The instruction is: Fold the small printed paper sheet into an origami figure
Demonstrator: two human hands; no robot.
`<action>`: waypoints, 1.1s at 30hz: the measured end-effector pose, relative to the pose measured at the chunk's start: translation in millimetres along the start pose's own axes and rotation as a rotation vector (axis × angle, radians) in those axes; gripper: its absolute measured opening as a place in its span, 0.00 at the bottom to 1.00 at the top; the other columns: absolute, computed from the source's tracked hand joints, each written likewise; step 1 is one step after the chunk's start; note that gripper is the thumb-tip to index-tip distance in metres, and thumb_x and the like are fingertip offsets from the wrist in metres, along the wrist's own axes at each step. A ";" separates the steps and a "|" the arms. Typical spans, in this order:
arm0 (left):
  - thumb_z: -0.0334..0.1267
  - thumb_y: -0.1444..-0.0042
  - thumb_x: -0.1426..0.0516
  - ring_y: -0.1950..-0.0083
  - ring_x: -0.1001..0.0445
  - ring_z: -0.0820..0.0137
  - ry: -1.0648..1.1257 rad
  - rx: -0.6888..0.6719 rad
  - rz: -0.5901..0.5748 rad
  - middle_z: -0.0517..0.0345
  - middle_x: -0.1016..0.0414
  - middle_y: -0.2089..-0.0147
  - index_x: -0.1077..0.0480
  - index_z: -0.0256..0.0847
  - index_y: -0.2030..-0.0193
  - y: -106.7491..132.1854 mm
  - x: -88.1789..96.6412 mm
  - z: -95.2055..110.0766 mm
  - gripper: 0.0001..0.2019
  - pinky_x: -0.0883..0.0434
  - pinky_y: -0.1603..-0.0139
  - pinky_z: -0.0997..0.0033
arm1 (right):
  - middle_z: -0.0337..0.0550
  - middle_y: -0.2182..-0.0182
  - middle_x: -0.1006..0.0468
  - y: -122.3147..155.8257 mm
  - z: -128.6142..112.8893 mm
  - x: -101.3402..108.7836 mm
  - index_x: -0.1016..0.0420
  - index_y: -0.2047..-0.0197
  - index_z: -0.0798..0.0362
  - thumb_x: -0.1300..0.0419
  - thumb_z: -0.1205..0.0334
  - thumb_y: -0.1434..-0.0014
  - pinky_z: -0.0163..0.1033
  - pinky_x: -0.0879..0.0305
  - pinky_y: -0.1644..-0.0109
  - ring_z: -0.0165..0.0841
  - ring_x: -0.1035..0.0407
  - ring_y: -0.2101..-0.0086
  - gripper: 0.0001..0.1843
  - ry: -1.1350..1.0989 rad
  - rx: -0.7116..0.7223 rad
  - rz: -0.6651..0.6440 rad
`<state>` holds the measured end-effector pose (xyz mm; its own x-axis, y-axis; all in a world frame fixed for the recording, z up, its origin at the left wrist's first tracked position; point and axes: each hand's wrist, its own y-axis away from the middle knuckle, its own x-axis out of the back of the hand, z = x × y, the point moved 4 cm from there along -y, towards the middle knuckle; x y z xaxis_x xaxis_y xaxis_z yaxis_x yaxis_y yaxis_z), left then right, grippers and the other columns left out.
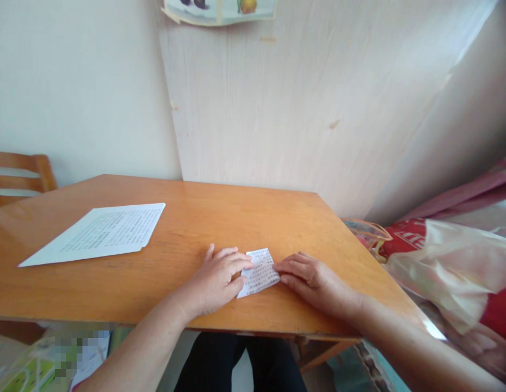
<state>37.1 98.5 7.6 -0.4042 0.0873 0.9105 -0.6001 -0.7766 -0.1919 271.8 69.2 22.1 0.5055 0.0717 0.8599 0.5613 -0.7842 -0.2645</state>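
A small printed sheet of paper [259,272], apparently folded, lies on the wooden table [220,218] between my hands. My left hand [222,275] is palm down at its left edge with the fingers spread; the index finger and thumb rest on the paper. On the opposite side, my right hand [306,275] has its fingers close together, with the fingertips and thumb at the paper's right edge. The undersides of both hands are hidden.
More printed paper [110,231] lies at the table's left. A wooden chair [43,171] stands beyond the left end. Plastic bags [449,261] and red cloth sit beside the right edge. A wall [257,109] rises behind the table.
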 end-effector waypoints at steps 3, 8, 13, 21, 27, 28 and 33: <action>0.35 0.38 0.46 0.33 0.37 0.59 0.001 -0.001 0.002 0.63 0.28 0.37 0.28 0.59 0.43 0.1 -0.5 0.2 0.19 0.56 0.29 0.43 | 0.45 0.53 0.19 -0.8 -4.2 -2.7 0.25 0.42 0.47 0.48 0.59 0.28 0.44 0.30 0.45 0.35 0.27 0.53 0.17 -0.004 0.022 -0.006; 0.35 0.37 0.46 0.33 0.37 0.60 0.010 0.001 -0.008 0.63 0.28 0.37 0.28 0.59 0.43 -0.1 0.4 0.2 0.19 0.55 0.29 0.45 | 0.45 0.53 0.20 -0.9 -5.1 -7.1 0.24 0.44 0.49 0.46 0.66 0.32 0.43 0.30 0.45 0.35 0.26 0.54 0.16 0.010 0.029 0.007; 0.36 0.37 0.45 0.34 0.36 0.59 0.002 0.003 -0.013 0.61 0.28 0.37 0.28 0.57 0.42 -0.3 0.7 -0.1 0.18 0.55 0.30 0.45 | 0.42 0.55 0.19 -3.6 -0.6 -7.4 0.23 0.48 0.48 0.44 0.65 0.31 0.43 0.30 0.47 0.34 0.27 0.55 0.13 0.002 0.063 0.031; 0.37 0.36 0.46 0.33 0.37 0.60 -0.012 -0.011 -0.024 0.64 0.28 0.37 0.29 0.58 0.42 -2.6 2.0 0.2 0.17 0.50 0.33 0.50 | 0.43 0.61 0.22 -10.8 -1.9 -1.5 0.22 0.57 0.49 0.47 0.62 0.28 0.41 0.30 0.54 0.34 0.28 0.60 0.11 -0.026 0.133 0.050; 0.37 0.36 0.46 0.34 0.37 0.61 -0.024 -0.024 -0.026 0.66 0.28 0.37 0.29 0.58 0.42 -2.4 2.5 0.6 0.17 0.48 0.33 0.54 | 0.44 0.58 0.23 -16.8 -3.4 0.4 0.22 0.53 0.49 0.46 0.62 0.29 0.41 0.30 0.52 0.34 0.29 0.57 0.10 -0.044 0.174 0.050; 0.37 0.36 0.46 0.34 0.36 0.61 -0.024 -0.028 -0.024 0.65 0.28 0.37 0.29 0.57 0.42 -2.1 2.6 0.7 0.17 0.48 0.34 0.54 | 0.44 0.57 0.23 -17.4 -3.5 -0.1 0.23 0.53 0.49 0.45 0.62 0.29 0.41 0.30 0.51 0.34 0.29 0.56 0.10 -0.043 0.184 0.043; 0.35 0.38 0.45 0.36 0.35 0.61 -0.020 -0.024 -0.014 0.64 0.28 0.37 0.28 0.56 0.43 -1.6 3.3 1.4 0.18 0.47 0.34 0.54 | 0.46 0.53 0.22 -19.3 -1.1 -2.2 0.22 0.53 0.49 0.44 0.63 0.30 0.42 0.30 0.49 0.35 0.28 0.55 0.09 -0.052 0.186 0.043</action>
<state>37.7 99.1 11.5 -0.3821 0.0854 0.9202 -0.6222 -0.7600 -0.1878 259.1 83.4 25.9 0.5618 0.0761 0.8238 0.6476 -0.6600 -0.3807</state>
